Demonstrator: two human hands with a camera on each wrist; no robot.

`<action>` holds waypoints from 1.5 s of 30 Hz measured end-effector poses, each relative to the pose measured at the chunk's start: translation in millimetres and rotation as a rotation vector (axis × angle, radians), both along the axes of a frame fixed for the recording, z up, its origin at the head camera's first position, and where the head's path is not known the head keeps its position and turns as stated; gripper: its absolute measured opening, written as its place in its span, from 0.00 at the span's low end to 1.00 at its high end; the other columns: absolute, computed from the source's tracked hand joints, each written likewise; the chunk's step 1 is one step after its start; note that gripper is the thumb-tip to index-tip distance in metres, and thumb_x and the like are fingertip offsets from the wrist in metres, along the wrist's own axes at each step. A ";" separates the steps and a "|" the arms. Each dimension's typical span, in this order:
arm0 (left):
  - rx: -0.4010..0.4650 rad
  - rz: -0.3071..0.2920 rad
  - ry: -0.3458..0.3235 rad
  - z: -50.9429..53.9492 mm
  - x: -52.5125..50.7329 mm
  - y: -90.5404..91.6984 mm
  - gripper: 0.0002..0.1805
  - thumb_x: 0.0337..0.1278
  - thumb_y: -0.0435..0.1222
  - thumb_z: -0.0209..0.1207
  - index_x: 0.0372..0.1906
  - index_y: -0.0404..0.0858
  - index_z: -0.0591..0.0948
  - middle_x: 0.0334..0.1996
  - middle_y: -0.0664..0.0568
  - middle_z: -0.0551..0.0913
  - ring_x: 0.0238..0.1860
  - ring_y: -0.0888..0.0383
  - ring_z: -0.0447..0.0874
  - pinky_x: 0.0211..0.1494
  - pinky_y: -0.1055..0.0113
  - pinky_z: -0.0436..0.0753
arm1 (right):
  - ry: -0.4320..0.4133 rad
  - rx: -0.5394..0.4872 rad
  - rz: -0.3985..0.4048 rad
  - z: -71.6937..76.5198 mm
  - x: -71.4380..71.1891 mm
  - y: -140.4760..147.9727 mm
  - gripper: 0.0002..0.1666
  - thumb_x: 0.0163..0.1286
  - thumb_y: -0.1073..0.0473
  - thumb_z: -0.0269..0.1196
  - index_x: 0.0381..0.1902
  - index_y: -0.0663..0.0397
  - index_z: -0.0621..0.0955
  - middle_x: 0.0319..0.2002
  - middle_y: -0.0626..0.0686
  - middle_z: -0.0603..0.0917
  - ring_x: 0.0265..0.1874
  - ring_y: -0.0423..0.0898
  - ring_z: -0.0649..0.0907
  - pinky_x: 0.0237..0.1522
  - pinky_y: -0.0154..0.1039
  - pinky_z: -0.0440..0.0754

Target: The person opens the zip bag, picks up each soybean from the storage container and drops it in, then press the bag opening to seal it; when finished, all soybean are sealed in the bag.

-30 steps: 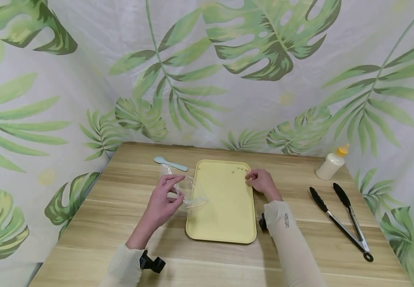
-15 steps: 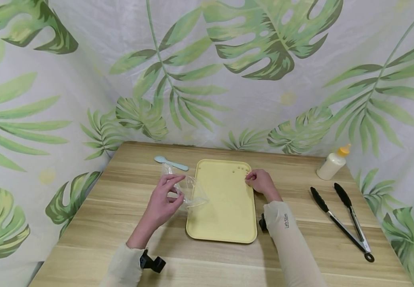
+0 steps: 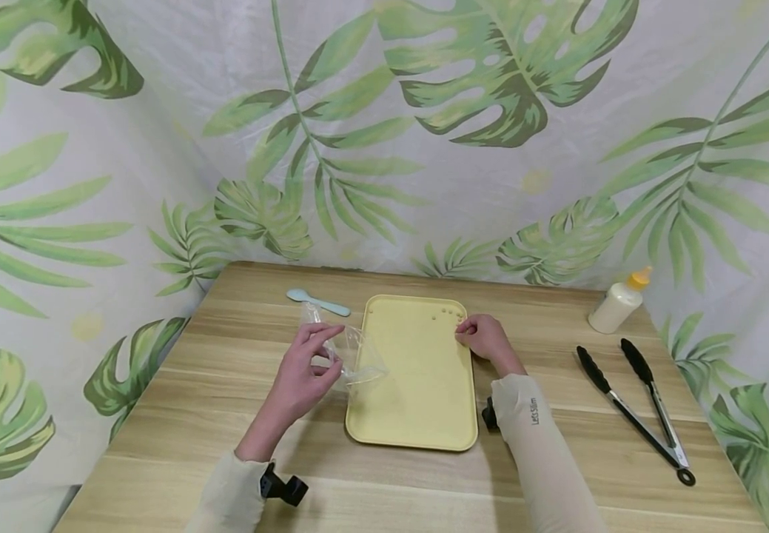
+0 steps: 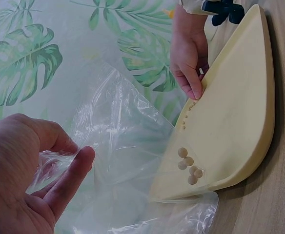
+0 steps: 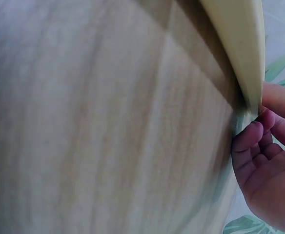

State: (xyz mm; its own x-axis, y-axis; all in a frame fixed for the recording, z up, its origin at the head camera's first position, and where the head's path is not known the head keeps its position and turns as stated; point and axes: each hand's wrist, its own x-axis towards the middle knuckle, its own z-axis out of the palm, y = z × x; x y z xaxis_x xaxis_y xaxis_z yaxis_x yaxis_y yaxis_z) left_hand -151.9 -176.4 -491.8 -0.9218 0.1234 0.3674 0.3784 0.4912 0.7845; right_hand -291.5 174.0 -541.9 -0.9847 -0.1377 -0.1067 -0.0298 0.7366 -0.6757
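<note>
My left hand (image 3: 307, 370) pinches a clear plastic bag (image 4: 123, 131) between thumb and fingers. The bag spreads over the left side of a pale yellow tray (image 3: 411, 377). Several small tan balls (image 4: 182, 164) show through its film in the left wrist view; whether they lie inside the bag or on the tray is unclear. My right hand (image 3: 486, 338) grips the tray's right rim near the far corner, with thumb and fingertips at the edge in the right wrist view. Beside those fingertips lie several more tan balls (image 3: 444, 311) on the tray.
A light blue spoon (image 3: 318, 303) rests behind the bag, left of the tray. To the right are black-tipped tongs (image 3: 640, 414), spread apart, and a white bottle (image 3: 616, 306) with a yellow nozzle. A leaf-patterned cloth (image 3: 384, 185) hangs behind the wooden table (image 3: 224, 400).
</note>
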 end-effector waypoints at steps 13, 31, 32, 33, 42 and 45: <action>-0.004 -0.006 -0.029 2.0 -1.4 3.3 0.30 0.58 0.23 0.64 0.67 0.36 0.79 0.63 0.42 0.71 0.41 0.53 0.84 0.37 0.72 0.90 | -0.009 -0.047 0.004 2.1 0.6 3.9 0.07 0.71 0.60 0.68 0.38 0.59 0.88 0.30 0.49 0.81 0.31 0.44 0.76 0.38 0.36 0.74; -0.002 -0.018 -0.030 1.8 -2.4 5.5 0.30 0.58 0.23 0.64 0.67 0.36 0.79 0.63 0.42 0.70 0.41 0.53 0.85 0.37 0.72 0.90 | 0.030 -0.172 0.061 39.5 17.9 -9.7 0.08 0.73 0.59 0.67 0.42 0.58 0.87 0.30 0.48 0.75 0.30 0.44 0.72 0.32 0.35 0.72; -0.002 -0.019 -0.031 1.8 -2.1 5.5 0.30 0.58 0.23 0.64 0.67 0.36 0.79 0.64 0.43 0.70 0.41 0.53 0.85 0.37 0.72 0.90 | 0.037 -0.178 0.071 41.3 19.1 -10.8 0.07 0.73 0.60 0.67 0.42 0.58 0.87 0.29 0.48 0.75 0.29 0.44 0.72 0.32 0.35 0.72; -0.002 -0.020 -0.032 1.7 -1.8 5.4 0.30 0.58 0.23 0.64 0.67 0.37 0.79 0.64 0.43 0.70 0.41 0.53 0.85 0.37 0.72 0.90 | 0.042 -0.185 0.079 43.4 20.8 -12.3 0.07 0.73 0.60 0.67 0.42 0.58 0.87 0.29 0.48 0.74 0.29 0.44 0.72 0.31 0.34 0.72; -0.004 -0.025 -0.029 -0.3 -1.5 6.5 0.29 0.58 0.23 0.64 0.67 0.34 0.78 0.64 0.42 0.70 0.41 0.53 0.84 0.36 0.72 0.90 | 0.089 -0.231 0.167 70.2 39.8 -37.5 0.05 0.72 0.60 0.67 0.40 0.57 0.87 0.30 0.49 0.74 0.30 0.45 0.72 0.30 0.34 0.71; 0.002 -0.030 -0.030 -0.5 -1.4 7.0 0.29 0.58 0.23 0.64 0.67 0.34 0.78 0.64 0.42 0.70 0.41 0.53 0.84 0.36 0.72 0.90 | 0.100 -0.244 0.197 79.4 47.2 -47.3 0.05 0.72 0.60 0.68 0.39 0.56 0.87 0.30 0.49 0.74 0.30 0.44 0.73 0.31 0.33 0.72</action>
